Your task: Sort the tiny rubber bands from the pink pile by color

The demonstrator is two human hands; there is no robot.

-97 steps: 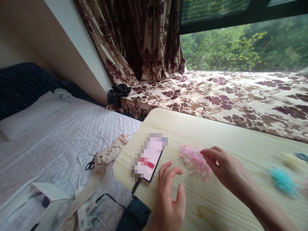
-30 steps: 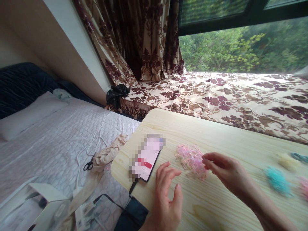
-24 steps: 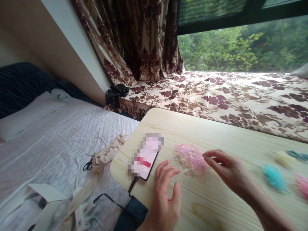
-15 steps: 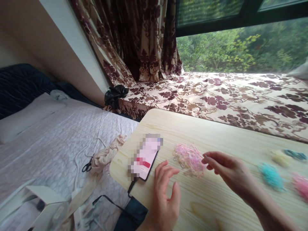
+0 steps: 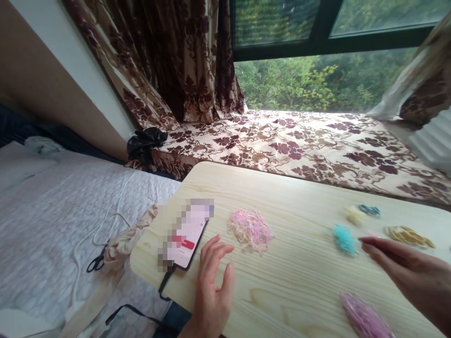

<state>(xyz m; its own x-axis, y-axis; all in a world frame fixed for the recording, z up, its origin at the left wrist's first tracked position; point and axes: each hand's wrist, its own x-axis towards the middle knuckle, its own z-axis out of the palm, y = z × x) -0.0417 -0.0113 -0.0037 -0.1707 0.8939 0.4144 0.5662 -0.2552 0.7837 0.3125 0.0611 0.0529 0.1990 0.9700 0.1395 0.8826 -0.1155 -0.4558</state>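
Observation:
My left hand [image 5: 215,286] rests at the table's near edge, fingers apart and holding nothing. It lies just right of a phone [image 5: 192,230] with a partly blurred screen. Beyond it is a loose heap of thin pink and cream strands [image 5: 250,230], which look like small elastic bands. Over on the right, my right hand [image 5: 405,270] has its thumb and fingers pinched together; whatever may be between them is too small to make out. Its fingertips are beside a turquoise bundle [image 5: 344,239]. A bit of pink [image 5: 373,234] shows behind the fingers, mostly hidden.
A cream bundle [image 5: 353,215], blue-grey bands [image 5: 369,210], tan bands [image 5: 410,236] and a lilac bundle [image 5: 366,314] lie on the wooden table [image 5: 292,281]. A black cable [image 5: 164,284] leads from the phone. Scissors [image 5: 95,264] lie on the bed at left.
My right hand has moved right, from the pink and cream heap to the turquoise bundle. My left hand keeps its place beside the phone. The view has turned right.

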